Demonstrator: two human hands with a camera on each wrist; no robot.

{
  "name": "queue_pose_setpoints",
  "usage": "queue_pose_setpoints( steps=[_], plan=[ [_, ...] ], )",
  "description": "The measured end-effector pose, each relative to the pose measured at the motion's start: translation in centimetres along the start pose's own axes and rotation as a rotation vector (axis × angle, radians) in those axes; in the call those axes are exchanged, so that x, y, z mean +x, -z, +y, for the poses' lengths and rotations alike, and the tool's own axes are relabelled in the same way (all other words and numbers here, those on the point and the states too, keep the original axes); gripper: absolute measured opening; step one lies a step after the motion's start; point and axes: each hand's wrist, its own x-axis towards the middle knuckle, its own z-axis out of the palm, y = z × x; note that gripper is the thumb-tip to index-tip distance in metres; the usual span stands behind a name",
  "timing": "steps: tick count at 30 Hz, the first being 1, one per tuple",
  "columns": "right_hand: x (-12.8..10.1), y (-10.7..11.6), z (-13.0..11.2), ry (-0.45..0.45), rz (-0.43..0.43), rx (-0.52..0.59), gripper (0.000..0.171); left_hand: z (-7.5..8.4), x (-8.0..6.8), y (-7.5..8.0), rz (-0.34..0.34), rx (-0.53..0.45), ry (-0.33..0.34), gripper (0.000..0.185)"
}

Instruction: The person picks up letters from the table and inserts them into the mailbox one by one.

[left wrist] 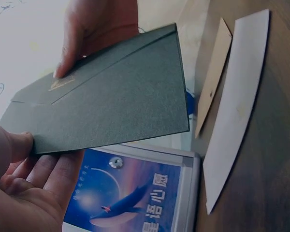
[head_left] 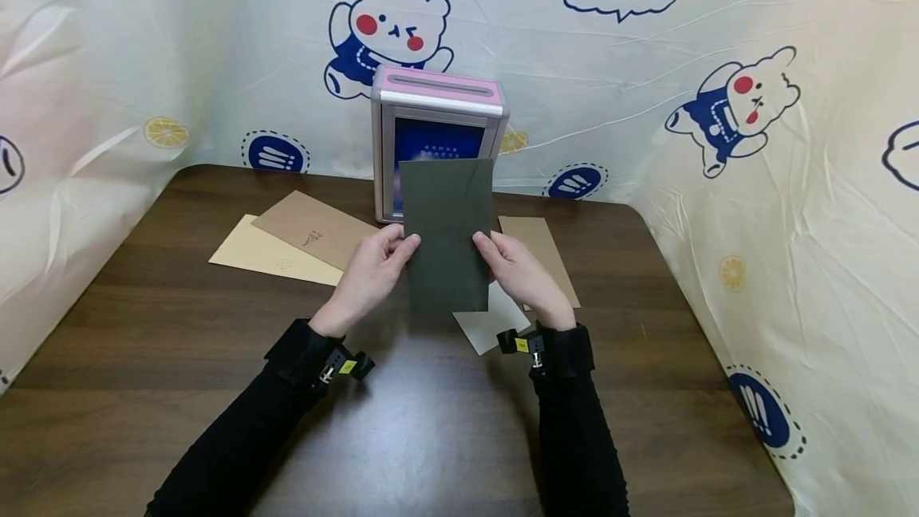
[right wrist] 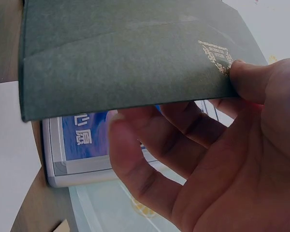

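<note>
A dark green envelope point(head_left: 447, 231) is held upright above the table, in front of a metal box point(head_left: 436, 114) with a pink slotted top and a blue front panel. My left hand point(head_left: 373, 266) pinches its left edge, thumb on the near face. My right hand point(head_left: 518, 266) pinches its right edge the same way. In the left wrist view the envelope point(left wrist: 101, 104) shows a flap and a small gold mark, with the box's blue whale picture point(left wrist: 130, 195) beneath. In the right wrist view my thumb presses the envelope point(right wrist: 121, 53) near a gold emblem.
On the brown table point(head_left: 143, 357) lie a cream envelope point(head_left: 269, 255) and a kraft envelope point(head_left: 316, 230) to the left, a tan envelope point(head_left: 542, 250) and a white one point(head_left: 491, 321) to the right. A printed cloth backdrop point(head_left: 790, 206) surrounds the table.
</note>
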Motion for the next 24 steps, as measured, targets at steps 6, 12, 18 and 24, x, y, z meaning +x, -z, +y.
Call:
queue_pose_setpoints(
  steps=[6,12,18,24],
  plan=[
    [-0.1,0.1,0.1,0.007,0.062,-0.033,0.034,-0.6,0.3,0.0,0.016,0.020,-0.014,0.028],
    [-0.1,0.1,0.2,0.072,0.132,-0.042,0.021,-0.8,0.5,0.1,0.024,0.043,-0.022,0.020],
    [-0.1,-0.1,0.4,0.067,0.182,-0.062,0.015,-1.2,0.5,0.0,0.011,0.081,-0.038,0.021],
    [-0.3,-0.2,0.8,0.040,0.178,-0.053,0.015,-1.7,0.2,-0.4,-0.026,0.089,-0.050,0.021]
  ],
)
